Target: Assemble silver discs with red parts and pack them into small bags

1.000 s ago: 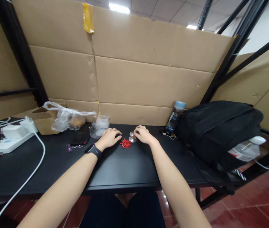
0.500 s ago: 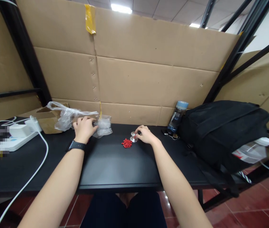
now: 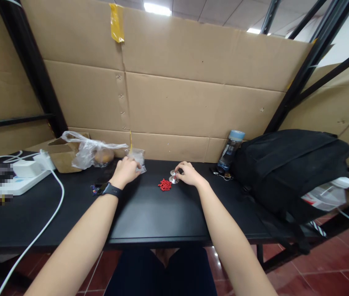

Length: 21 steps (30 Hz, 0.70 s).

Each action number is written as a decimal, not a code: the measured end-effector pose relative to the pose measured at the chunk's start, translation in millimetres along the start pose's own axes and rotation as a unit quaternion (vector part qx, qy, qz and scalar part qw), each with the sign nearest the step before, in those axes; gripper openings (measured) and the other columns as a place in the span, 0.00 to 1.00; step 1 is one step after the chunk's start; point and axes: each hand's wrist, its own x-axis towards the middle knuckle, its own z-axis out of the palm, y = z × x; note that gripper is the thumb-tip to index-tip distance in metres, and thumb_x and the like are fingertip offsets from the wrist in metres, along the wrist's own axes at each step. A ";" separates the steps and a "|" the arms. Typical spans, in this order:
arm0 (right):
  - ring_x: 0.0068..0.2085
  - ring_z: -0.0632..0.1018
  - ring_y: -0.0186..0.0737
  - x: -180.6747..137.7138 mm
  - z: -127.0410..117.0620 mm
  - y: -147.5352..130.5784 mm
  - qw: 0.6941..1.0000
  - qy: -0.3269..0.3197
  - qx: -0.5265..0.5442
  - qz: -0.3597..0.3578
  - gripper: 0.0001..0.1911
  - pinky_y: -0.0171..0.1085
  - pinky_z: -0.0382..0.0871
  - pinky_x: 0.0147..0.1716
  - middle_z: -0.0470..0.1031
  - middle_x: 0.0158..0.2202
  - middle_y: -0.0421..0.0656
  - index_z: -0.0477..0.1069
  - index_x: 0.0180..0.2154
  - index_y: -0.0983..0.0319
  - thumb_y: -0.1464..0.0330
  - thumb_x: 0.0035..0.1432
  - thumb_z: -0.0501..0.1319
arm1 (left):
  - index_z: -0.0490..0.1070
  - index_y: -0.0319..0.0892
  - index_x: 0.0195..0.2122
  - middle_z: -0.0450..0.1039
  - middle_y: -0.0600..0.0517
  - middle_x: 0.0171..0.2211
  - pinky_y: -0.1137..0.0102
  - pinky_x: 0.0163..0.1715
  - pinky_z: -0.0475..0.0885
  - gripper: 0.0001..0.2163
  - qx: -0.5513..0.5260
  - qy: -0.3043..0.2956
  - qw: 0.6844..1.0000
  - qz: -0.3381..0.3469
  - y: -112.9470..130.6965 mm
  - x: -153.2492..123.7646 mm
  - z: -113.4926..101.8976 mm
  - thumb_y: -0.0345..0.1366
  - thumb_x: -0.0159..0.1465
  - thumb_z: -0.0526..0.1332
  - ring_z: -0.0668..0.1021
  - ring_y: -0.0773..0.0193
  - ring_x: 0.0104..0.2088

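My right hand (image 3: 188,174) pinches at a pair of small, shiny silver discs (image 3: 173,177), which look like finger cymbals, with a bit of red cord between them. Just left of these, a bundle of red cord (image 3: 165,185) lies on the black tabletop (image 3: 158,218). My left hand (image 3: 126,170), with a black watch (image 3: 111,190) on its wrist, hovers palm down, fingers loosely bent and apart. It is nearest to a clear plastic packet (image 3: 137,157), partly hidden behind its fingers; contact with the packet cannot be made out.
At the left stand a cardboard box (image 3: 61,158), a tied clear plastic bag (image 3: 84,152) with something round inside, and a white power strip (image 3: 23,185) with cables. At the right are a water bottle (image 3: 230,152), keys (image 3: 223,176) and a black backpack (image 3: 291,168). Cardboard (image 3: 168,102) walls the back.
My left hand has moved right, from in front of the tied bag to the clear packet. The round thing in the bag now shows. My right hand stays at the discs.
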 end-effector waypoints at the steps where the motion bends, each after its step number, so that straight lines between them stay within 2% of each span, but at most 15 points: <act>1: 0.55 0.68 0.49 0.2 0.0 -0.1 1.000 0.004 0.000 -0.003 0.07 0.48 0.60 0.54 0.70 0.50 0.48 0.77 0.41 0.58 0.68 0.58 0.66 | 0.79 0.48 0.38 0.74 0.42 0.47 0.54 0.49 0.65 0.08 0.016 -0.006 1.000 -0.003 6.3 -1.3 5.3 0.40 0.57 0.66 0.70 0.44 0.50; 4: 0.55 0.68 0.50 0.6 0.5 0.4 1.000 0.004 -0.008 -0.002 0.08 0.48 0.60 0.54 0.70 0.50 0.47 0.77 0.41 0.57 0.68 0.57 0.66 | 0.78 0.44 0.35 0.75 0.40 0.46 0.53 0.50 0.63 0.05 0.044 0.007 0.999 -0.005 21.4 -5.0 15.7 0.36 0.59 0.63 0.70 0.43 0.51; 7: 0.55 0.68 0.51 0.6 0.7 0.7 1.000 -0.003 -0.016 -0.001 0.09 0.48 0.61 0.53 0.70 0.51 0.48 0.77 0.42 0.57 0.69 0.56 0.67 | 0.78 0.43 0.33 0.77 0.39 0.42 0.53 0.49 0.62 0.10 0.029 0.063 0.997 -0.024 27.8 -4.7 13.0 0.36 0.65 0.56 0.71 0.45 0.50; 12: 0.55 0.68 0.51 0.2 -0.6 -0.3 1.000 0.000 -0.012 -0.003 0.09 0.49 0.60 0.54 0.71 0.51 0.47 0.77 0.41 0.57 0.68 0.57 0.66 | 0.77 0.45 0.45 0.78 0.41 0.43 0.53 0.50 0.59 0.17 -0.045 0.188 0.978 -0.077 30.5 -2.7 -9.1 0.41 0.71 0.48 0.72 0.46 0.48; 15: 0.55 0.68 0.50 0.5 -0.6 -0.6 1.000 0.001 -0.010 -0.005 0.08 0.49 0.60 0.54 0.71 0.50 0.47 0.77 0.41 0.57 0.68 0.57 0.66 | 0.73 0.45 0.52 0.77 0.43 0.47 0.55 0.51 0.58 0.18 -0.082 0.240 0.966 -0.046 46.0 -3.7 -14.2 0.41 0.73 0.46 0.72 0.48 0.50; 17: 0.55 0.68 0.51 0.8 0.3 -0.3 1.000 -0.004 -0.016 -0.006 0.08 0.50 0.60 0.54 0.71 0.51 0.48 0.77 0.41 0.57 0.68 0.58 0.66 | 0.74 0.47 0.51 0.78 0.44 0.47 0.56 0.52 0.58 0.17 -0.092 0.214 0.972 0.029 63.4 -3.7 -8.4 0.40 0.73 0.46 0.72 0.50 0.51; 19: 0.56 0.68 0.52 1.1 1.8 0.4 1.000 -0.010 -0.027 -0.003 0.09 0.50 0.61 0.54 0.71 0.52 0.48 0.77 0.42 0.57 0.68 0.57 0.66 | 0.76 0.48 0.47 0.79 0.45 0.44 0.57 0.51 0.58 0.16 -0.085 0.143 0.979 0.121 80.7 -2.7 2.9 0.38 0.73 0.47 0.73 0.51 0.50; 21: 0.56 0.68 0.53 1.3 3.2 1.3 0.999 -0.014 -0.035 -0.002 0.09 0.51 0.61 0.54 0.70 0.53 0.49 0.78 0.42 0.56 0.66 0.58 0.66 | 0.77 0.48 0.44 0.80 0.45 0.40 0.57 0.49 0.59 0.15 -0.074 0.092 0.979 0.165 92.6 -1.1 15.6 0.35 0.72 0.49 0.75 0.52 0.47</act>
